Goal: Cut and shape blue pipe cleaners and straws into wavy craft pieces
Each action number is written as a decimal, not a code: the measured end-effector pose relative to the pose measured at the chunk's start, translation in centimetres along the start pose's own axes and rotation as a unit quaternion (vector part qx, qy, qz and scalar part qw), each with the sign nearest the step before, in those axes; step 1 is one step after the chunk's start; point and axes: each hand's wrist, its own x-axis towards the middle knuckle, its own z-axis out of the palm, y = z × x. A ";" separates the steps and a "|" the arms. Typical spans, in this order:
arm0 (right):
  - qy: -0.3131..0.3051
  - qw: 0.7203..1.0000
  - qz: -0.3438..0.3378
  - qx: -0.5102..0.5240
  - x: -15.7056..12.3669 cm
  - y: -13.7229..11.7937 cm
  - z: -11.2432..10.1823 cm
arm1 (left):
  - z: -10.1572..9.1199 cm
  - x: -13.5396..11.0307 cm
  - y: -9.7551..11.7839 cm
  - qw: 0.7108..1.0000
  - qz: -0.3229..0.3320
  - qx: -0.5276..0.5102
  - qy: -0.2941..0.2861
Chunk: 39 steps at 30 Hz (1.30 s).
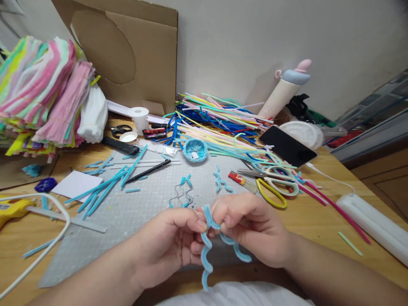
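Note:
My left hand (168, 242) and my right hand (251, 227) meet low in the middle of the view, over the near edge of a grey cutting mat (140, 212). Both pinch a light blue pipe cleaner (207, 250) bent into waves. Its upper end sticks up between my thumbs and its wavy tails hang below my fingers. Another short wavy blue piece (237, 250) curls under my right hand. More bent blue pieces (181, 193) lie on the mat just beyond my hands.
Straight blue pipe cleaner lengths (105, 185) lie at mat left. A heap of coloured pipe cleaners (219, 123), a blue round piece (195, 150), scissors (270, 180), a phone (287, 145), a bottle (283, 91), cardboard (127, 51) and stacked pipe cleaner bundles (41, 89) crowd the back. A glue gun (12, 208) sits left.

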 end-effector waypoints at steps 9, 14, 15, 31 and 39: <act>0.026 0.998 0.015 0.053 0.1 0.0 0.0 | 0.2 -0.6 0.1 0.997 0.040 0.031 -0.053; 0.052 0.996 0.019 0.076 0.0 0.0 -0.2 | 0.5 -0.8 0.1 0.991 0.087 0.076 -0.065; 0.057 0.995 0.020 0.083 0.0 0.0 -0.2 | 0.6 -0.7 0.1 0.989 0.105 0.089 -0.053; 0.046 0.991 0.046 0.118 -0.1 0.1 0.1 | 0.8 -0.3 0.3 0.940 0.275 0.196 0.050; 0.039 0.994 0.042 0.092 -0.2 0.0 0.1 | 0.5 -0.2 0.3 0.941 0.266 0.204 0.052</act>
